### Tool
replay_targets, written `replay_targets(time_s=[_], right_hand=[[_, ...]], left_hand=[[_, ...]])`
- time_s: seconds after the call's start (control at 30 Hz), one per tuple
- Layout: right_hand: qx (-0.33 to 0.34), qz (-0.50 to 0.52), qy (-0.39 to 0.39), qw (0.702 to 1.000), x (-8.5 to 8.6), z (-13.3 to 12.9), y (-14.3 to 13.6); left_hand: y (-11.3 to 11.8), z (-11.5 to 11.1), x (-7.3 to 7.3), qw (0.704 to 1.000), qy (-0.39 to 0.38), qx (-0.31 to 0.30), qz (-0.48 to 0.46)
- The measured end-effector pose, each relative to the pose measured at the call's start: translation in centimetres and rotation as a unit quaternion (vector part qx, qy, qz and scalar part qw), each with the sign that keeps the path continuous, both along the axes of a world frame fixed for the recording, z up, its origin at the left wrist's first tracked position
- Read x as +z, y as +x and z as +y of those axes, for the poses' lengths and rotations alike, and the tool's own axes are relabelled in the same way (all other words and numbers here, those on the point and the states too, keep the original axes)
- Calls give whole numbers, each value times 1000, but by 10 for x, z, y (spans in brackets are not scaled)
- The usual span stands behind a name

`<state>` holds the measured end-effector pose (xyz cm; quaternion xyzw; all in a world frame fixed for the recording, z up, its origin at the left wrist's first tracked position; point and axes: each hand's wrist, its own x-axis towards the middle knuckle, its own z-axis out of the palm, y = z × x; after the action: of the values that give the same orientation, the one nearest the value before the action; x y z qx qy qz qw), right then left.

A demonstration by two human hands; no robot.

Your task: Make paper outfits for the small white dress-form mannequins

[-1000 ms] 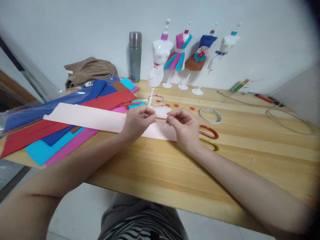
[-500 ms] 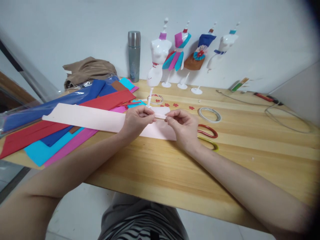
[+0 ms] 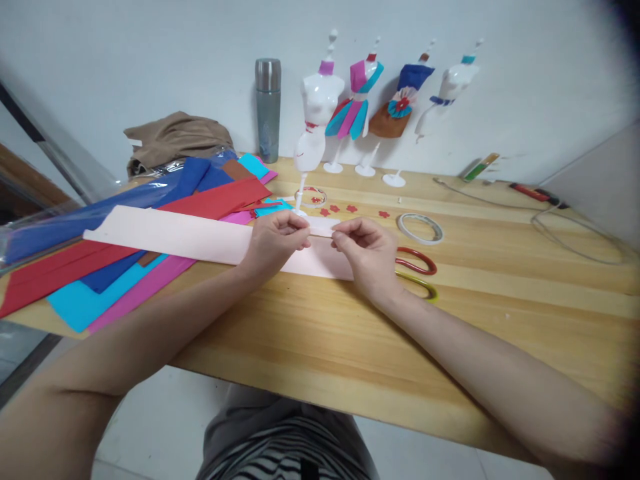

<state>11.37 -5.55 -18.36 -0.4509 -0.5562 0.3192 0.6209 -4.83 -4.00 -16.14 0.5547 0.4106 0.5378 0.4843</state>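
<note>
The small piece (image 3: 323, 227) is pale pink, almost white where it catches the light, plain and matte. It sits just about the middle of the frame, short and shallow, with its longer side running across between the two hands. Its upper part shows as a flat panel; a narrow band lies along the near edge, but I cannot tell whether that is a fold. Both ends are partly hidden by fingers.

The left hand (image 3: 277, 243) has its grip narrow, thumb and forefinger pinched on the piece's left end. The right hand (image 3: 370, 257) pinches the right end in the same way, fingers curled.

Beneath the hands, from the left of the frame to the centre, stretches a long strip (image 3: 175, 233) of similar pink, its surface smooth and its left end cut unevenly. It crosses red, blue, turquoise and magenta sheets (image 3: 100, 297) lying on the bench (image 3: 300, 340).

Just beyond the piece stands a white mannequin (image 3: 323, 97) with a magenta neckband and a red waistband. Small red flower shapes (image 3: 352, 209) lie right of its base, then a roll of tape (image 3: 425, 241). Scissors (image 3: 424, 270), with one red and one yellow handle loop, show beside the right hand.
</note>
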Motion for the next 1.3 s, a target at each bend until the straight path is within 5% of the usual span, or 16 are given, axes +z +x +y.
replay_targets(time_s=[0.63, 1.3], right_hand=[[-24, -108, 28, 993, -12, 3, 4], [-1, -23, -19, 1000, -6, 5, 2]], left_hand=[[-6, 4, -13, 980, 135, 48, 139], [-4, 11, -18, 999, 26, 36, 31]])
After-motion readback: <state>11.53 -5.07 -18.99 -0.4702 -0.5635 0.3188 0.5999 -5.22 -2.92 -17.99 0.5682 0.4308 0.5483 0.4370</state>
